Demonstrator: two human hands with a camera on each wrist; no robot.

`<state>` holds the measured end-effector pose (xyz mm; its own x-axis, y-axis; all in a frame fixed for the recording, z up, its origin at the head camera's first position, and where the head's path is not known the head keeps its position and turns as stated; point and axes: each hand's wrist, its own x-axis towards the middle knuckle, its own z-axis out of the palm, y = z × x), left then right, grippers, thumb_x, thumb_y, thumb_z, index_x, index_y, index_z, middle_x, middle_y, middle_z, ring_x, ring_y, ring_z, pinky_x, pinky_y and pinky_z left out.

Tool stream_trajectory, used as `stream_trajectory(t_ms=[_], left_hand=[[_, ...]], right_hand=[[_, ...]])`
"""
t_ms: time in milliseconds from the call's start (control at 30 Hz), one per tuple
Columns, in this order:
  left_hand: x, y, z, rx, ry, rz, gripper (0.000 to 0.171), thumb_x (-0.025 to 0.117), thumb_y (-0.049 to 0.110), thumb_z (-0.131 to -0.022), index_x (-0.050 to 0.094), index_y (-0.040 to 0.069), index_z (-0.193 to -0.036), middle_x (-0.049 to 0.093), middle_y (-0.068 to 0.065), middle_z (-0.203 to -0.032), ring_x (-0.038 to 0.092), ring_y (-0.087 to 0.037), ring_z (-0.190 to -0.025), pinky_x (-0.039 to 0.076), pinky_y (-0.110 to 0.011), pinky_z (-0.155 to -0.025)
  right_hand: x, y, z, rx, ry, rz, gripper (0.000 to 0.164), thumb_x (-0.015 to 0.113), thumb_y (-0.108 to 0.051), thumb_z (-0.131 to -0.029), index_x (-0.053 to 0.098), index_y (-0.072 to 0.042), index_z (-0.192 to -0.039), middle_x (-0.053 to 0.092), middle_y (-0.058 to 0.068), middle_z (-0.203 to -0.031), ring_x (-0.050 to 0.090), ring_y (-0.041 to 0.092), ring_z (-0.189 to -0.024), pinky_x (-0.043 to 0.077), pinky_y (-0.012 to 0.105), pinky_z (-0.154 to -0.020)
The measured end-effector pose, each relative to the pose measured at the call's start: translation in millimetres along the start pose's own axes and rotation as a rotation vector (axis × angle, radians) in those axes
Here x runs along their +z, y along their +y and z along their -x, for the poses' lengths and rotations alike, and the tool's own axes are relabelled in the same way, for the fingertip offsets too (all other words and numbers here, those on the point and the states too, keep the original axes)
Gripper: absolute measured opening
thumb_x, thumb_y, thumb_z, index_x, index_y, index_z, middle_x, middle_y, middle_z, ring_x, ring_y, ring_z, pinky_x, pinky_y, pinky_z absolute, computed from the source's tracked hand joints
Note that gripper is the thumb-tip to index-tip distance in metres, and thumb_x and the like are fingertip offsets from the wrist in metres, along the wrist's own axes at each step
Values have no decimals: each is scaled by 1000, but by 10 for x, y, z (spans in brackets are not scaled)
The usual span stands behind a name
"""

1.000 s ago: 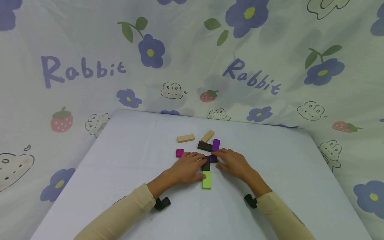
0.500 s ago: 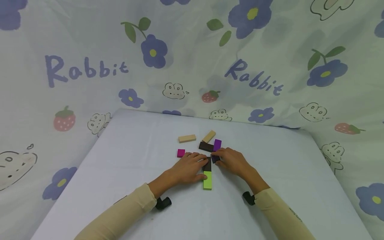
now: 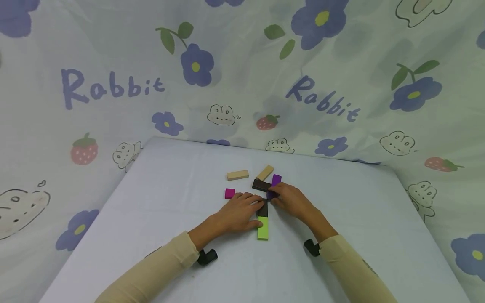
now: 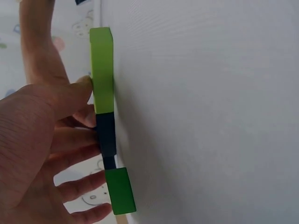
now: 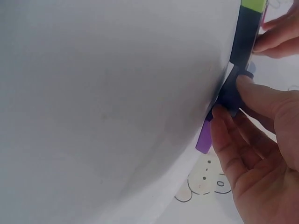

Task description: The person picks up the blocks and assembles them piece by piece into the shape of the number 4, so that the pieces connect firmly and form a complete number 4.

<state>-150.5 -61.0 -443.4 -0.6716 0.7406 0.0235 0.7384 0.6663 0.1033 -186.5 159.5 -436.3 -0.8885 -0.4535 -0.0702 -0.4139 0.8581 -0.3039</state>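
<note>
My left hand (image 3: 236,212) lies beside a row of blocks with its fingers spread and loosely bent. Its thumb touches the lime block (image 3: 263,228), while fingertips meet the black block (image 3: 262,208) joined to that block's far end. In the left wrist view a green block (image 4: 120,191) stands by the outer fingers. My right hand (image 3: 293,201) pinches a dark purple block (image 5: 230,95) between thumb and fingers, just past the black block. Beyond it lie a dark brown block (image 3: 261,185) and a purple block (image 3: 276,180), the latter partly covered by the right hand.
Two plain wooden blocks, one at left (image 3: 237,175) and one at right (image 3: 265,172), lie farther back. A magenta block (image 3: 229,193) sits left of my left fingers. White cloth (image 3: 182,176) covers the table, and a printed curtain (image 3: 242,75) hangs behind.
My right hand has taken hold of the dark purple block and shifted it away from me, toward the brown and purple blocks. The left hand keeps its place on the row.
</note>
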Motion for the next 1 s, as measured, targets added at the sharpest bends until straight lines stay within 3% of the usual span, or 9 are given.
stream_trajectory(t_ms=[167,533,1000], left_hand=[[-4,12,5,-4,-21,-3,64,60,55,-98,58,12,-144,53,-4,-147,48,-26,-134,40,-48,-109],[-33,25,18,0,-25,-20,64,60,56,-97,58,12,-144,53,-3,-146,49,-26,-132,41,-47,-108],[-68,38,2,-3,-46,-42,64,60,56,-97,58,13,-144,55,-1,-143,50,-24,-128,44,-45,-100]], right_hand=[[-15,-16,-32,14,-4,-12,40,73,-18,-95,67,-7,-133,65,14,-126,63,29,-115,51,46,-98],[-5,-26,-137,-46,17,-48,37,74,-20,-94,69,-6,-128,69,9,-115,64,25,-106,52,44,-96],[-84,-105,-233,-68,-56,-76,37,76,-20,-93,70,-4,-126,70,8,-112,65,21,-99,54,42,-90]])
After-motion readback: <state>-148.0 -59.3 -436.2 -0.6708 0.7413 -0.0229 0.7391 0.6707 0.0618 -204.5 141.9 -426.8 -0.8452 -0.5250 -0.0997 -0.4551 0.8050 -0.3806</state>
